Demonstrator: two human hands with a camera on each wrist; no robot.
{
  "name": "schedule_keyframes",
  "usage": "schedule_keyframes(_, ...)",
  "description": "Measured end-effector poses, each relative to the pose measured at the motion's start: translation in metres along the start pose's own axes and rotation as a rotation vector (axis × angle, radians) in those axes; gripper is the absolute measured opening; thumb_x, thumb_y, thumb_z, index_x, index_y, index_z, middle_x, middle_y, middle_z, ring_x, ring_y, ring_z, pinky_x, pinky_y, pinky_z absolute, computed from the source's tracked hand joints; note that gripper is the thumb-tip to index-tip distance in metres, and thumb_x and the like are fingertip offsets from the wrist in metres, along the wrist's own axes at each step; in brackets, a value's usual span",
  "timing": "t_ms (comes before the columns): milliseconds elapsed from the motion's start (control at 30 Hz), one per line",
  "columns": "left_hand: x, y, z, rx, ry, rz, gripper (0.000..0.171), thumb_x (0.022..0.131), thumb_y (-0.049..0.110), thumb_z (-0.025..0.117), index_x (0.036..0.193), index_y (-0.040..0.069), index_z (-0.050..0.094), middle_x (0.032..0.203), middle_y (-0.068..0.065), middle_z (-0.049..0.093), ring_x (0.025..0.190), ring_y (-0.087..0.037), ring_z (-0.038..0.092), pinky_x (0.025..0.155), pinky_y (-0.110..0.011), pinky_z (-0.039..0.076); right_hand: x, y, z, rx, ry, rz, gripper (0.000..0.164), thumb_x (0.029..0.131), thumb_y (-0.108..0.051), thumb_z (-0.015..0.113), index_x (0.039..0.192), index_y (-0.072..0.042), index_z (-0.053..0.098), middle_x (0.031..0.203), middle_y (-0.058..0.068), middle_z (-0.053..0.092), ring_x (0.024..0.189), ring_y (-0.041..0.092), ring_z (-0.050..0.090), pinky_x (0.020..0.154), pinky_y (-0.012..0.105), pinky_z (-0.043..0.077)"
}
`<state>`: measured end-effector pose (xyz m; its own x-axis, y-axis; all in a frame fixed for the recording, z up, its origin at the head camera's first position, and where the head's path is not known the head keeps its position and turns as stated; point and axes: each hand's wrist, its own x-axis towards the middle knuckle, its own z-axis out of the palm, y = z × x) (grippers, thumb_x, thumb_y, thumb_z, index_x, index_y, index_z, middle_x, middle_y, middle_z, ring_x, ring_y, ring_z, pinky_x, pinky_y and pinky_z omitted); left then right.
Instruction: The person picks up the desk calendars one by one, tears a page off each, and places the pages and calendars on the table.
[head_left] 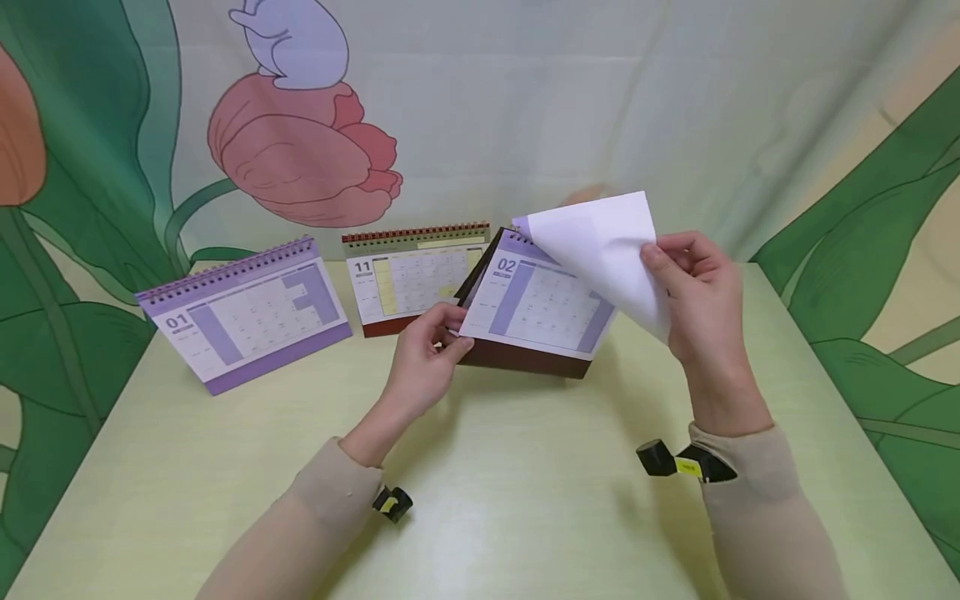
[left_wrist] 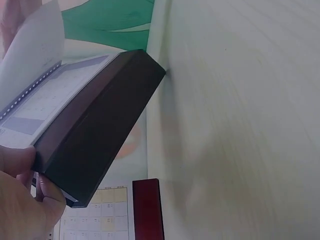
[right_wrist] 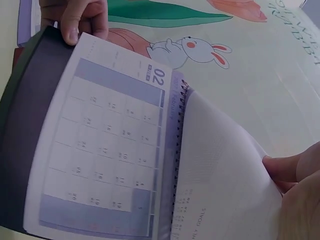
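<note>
A dark brown desk calendar (head_left: 525, 360) stands at the middle right of the table, tilted, its page marked 02 facing front. My left hand (head_left: 429, 354) grips its lower left corner, thumb in front and fingers behind. With thumb and fingers, my right hand (head_left: 701, 287) pinches a lifted page (head_left: 600, 242) by its edge, bent up and back over the spiral binding. In the right wrist view the 02 page (right_wrist: 110, 150) and the lifted page's back (right_wrist: 225, 165) meet at the binding. The left wrist view shows the dark base (left_wrist: 110, 120) from its underside.
A purple desk calendar (head_left: 251, 317) showing 01 stands at the left of the table (head_left: 525, 500). Behind my left hand stands a red-based calendar (head_left: 420, 279) showing 11, partly overlapped by the brown one. A curtain (head_left: 450, 125) printed with flowers and a rabbit hangs behind.
</note>
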<state>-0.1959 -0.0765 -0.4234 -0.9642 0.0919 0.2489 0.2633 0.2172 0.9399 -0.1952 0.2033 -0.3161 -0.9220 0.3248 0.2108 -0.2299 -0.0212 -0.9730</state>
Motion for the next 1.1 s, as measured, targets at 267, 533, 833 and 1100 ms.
schedule_keyframes(267,-0.001,0.005,-0.003,0.052,-0.019,0.033,0.020,0.092,-0.007,0.070,0.108,0.004,0.069,0.097,-0.007,0.069,0.076,-0.021,0.058,0.059,-0.027,0.042,0.011,-0.018,-0.018,-0.034,-0.123,0.015,0.004,0.089,-0.005,0.079,0.089,-0.007,0.076,0.077,0.000,0.070,0.084,0.019,0.062,0.071,0.030,0.052)
schedule_keyframes(533,-0.003,0.005,-0.006,0.059,-0.007,0.013,0.021,0.090,-0.008,0.070,0.108,0.003,0.069,0.094,-0.011,0.066,0.075,-0.022,0.058,0.059,-0.026,0.041,0.018,-0.038,-0.030,-0.326,-0.365,0.030,0.002,0.092,-0.005,0.077,0.093,-0.005,0.076,0.087,0.003,0.073,0.078,0.017,0.069,0.060,0.032,0.060)
schedule_keyframes(833,-0.002,0.004,-0.011,0.085,-0.025,0.046,0.023,0.089,-0.010,0.069,0.107,0.003,0.070,0.093,-0.012,0.068,0.074,-0.022,0.057,0.058,-0.026,0.041,0.023,-0.046,-0.037,-0.229,-0.384,0.093,0.004,0.089,-0.001,0.079,0.089,-0.005,0.078,0.080,0.005,0.074,0.066,0.016,0.067,0.059,0.026,0.057)
schedule_keyframes(1100,-0.004,0.006,-0.019,0.131,-0.037,0.094,0.024,0.088,-0.011,0.069,0.107,0.003,0.071,0.092,-0.009,0.070,0.074,-0.021,0.058,0.058,-0.028,0.042,0.030,-0.049,-0.040,-0.149,-0.405,0.107,0.004,0.088,0.001,0.079,0.087,-0.003,0.078,0.077,0.007,0.074,0.064,0.016,0.067,0.059,0.026,0.058)
